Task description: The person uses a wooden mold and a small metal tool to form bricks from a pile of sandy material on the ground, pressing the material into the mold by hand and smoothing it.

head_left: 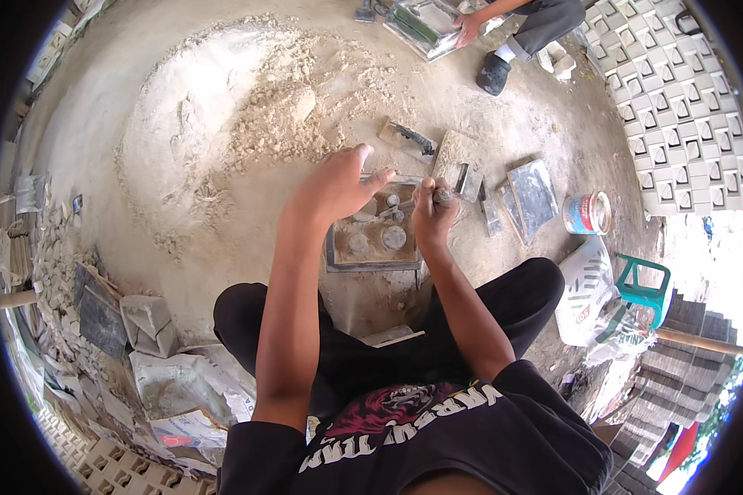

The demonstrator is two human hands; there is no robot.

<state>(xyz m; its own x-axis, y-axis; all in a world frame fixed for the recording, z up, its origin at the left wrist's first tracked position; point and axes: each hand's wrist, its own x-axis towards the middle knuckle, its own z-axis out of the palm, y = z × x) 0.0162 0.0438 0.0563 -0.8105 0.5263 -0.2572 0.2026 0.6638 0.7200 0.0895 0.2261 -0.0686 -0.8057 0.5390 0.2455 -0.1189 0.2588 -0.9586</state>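
Observation:
On the ground before my crossed legs lies a square, dark-edged moulding frame (373, 266), with packed sand and several round shapes inside. My left hand (336, 183) reaches over its far left corner, thumb and fingers stretched apart, holding nothing. At the frame's right side, my right hand (434, 221) is closed in a fist around a short tool handle (443, 196), whose round end sticks up above the fingers. The rest of that tool is hidden by the hand. Just beyond the frame lies a float with a dark handle (413, 139).
A large heap of pale sand (215, 99) spreads at the far left. To the right are a board (456, 153), flat dark plates (532, 198), a paint bucket (587, 214) and a green stool (645, 285). Another person's hand (469, 30) touches a frame (423, 26) at the far side.

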